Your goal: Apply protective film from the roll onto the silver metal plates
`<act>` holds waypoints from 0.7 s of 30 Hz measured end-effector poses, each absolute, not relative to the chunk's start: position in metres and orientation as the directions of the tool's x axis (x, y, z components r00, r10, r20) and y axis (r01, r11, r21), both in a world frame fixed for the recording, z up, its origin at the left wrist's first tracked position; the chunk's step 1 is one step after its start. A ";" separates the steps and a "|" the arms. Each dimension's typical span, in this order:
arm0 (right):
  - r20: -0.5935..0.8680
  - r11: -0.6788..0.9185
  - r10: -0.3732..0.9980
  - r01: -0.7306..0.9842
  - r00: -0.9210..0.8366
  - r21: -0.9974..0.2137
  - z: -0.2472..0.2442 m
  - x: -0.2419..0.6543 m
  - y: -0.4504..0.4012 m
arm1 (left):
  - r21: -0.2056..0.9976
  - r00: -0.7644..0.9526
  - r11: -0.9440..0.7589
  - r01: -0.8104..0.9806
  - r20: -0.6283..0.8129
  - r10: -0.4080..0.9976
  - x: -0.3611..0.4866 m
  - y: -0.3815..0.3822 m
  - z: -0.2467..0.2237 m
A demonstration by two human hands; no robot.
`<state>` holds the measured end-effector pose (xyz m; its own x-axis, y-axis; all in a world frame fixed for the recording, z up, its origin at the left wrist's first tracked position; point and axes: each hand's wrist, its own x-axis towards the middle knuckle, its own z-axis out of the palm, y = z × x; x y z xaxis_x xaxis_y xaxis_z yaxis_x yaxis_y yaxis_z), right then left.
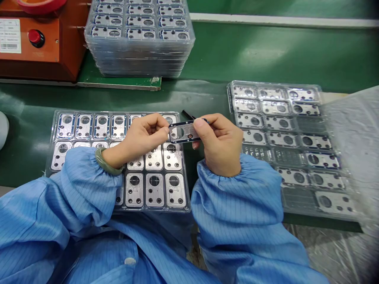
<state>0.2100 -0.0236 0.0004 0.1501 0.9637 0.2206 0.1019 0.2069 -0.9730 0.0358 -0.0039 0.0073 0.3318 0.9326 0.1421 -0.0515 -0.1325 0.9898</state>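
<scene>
A small rectangular metal plate (185, 132) with a dark blue edge, a large round hole and smaller holes is held level above the table, between my two hands. My right hand (220, 142) is closed on its right end, thumb on top. My left hand (145, 136) is closed in a pinch at the plate's left end; whether a thin film is also between its fingertips cannot be made out. Beneath my left hand lies a clear plastic tray (187, 189) filled with similar plates, partly hidden by my left forearm.
A second clear tray (296, 199) at right has plates and several bare pockets; a translucent sheet (352, 138) overlaps its right edge. A tall stack of filled trays (139, 55) stands behind, beside an orange machine (62, 43) with a red button. A thin black tool (188, 114) lies behind the held plate.
</scene>
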 end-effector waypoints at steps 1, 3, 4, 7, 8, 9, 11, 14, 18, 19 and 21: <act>0.212 0.198 0.966 0.101 0.149 -0.975 0.000 0.210 -0.023 | 0.993 0.340 -0.112 -0.049 0.122 0.932 0.036 -0.003 0.007; 0.196 0.183 0.970 0.102 0.143 -0.978 0.000 0.210 -0.023 | 0.996 0.355 -0.070 -0.049 0.083 0.931 0.035 -0.002 0.007; 0.191 0.178 0.972 0.103 0.138 -0.979 -0.001 0.210 -0.023 | 0.997 0.359 -0.053 -0.053 0.069 0.931 0.035 -0.002 0.007; 0.185 0.172 0.975 0.102 0.125 -0.980 -0.003 0.210 -0.022 | 0.997 0.361 -0.020 -0.070 0.044 0.932 0.034 -0.001 0.007; 0.185 0.173 0.975 0.100 0.123 -0.980 -0.003 0.210 -0.022 | 0.997 0.365 -0.011 -0.076 0.038 0.930 0.034 -0.001 0.007; 0.186 0.174 0.975 0.099 0.122 -0.980 -0.004 0.210 -0.021 | 0.997 0.370 0.001 -0.079 0.028 0.928 0.034 -0.001 0.007; 0.185 0.174 0.975 0.097 0.121 -0.980 -0.004 0.210 -0.021 | 0.996 0.388 0.030 -0.079 0.003 0.922 0.034 -0.001 0.007; 0.171 0.160 0.977 0.091 0.125 -0.983 -0.005 0.210 -0.022 | 0.995 0.412 0.059 -0.083 -0.020 0.911 0.035 -0.001 0.007; 0.155 0.141 0.979 0.105 0.134 -0.984 -0.005 0.210 -0.022 | 0.992 0.421 0.064 -0.106 -0.013 0.907 0.036 -0.001 0.006; 0.156 0.141 0.978 0.115 0.136 -0.983 -0.005 0.209 -0.022 | 0.992 0.421 0.065 -0.109 -0.013 0.907 0.036 -0.001 0.005; 0.163 0.144 0.976 0.132 0.142 -0.981 -0.006 0.209 -0.022 | 0.991 0.420 0.070 -0.115 -0.015 0.907 0.037 -0.001 0.005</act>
<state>0.2090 -0.0223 -0.0056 0.1422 0.9764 0.1625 0.1325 0.1440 -0.9807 0.0370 -0.0014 0.0055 0.4200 0.9074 -0.0154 -0.1145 0.0698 0.9910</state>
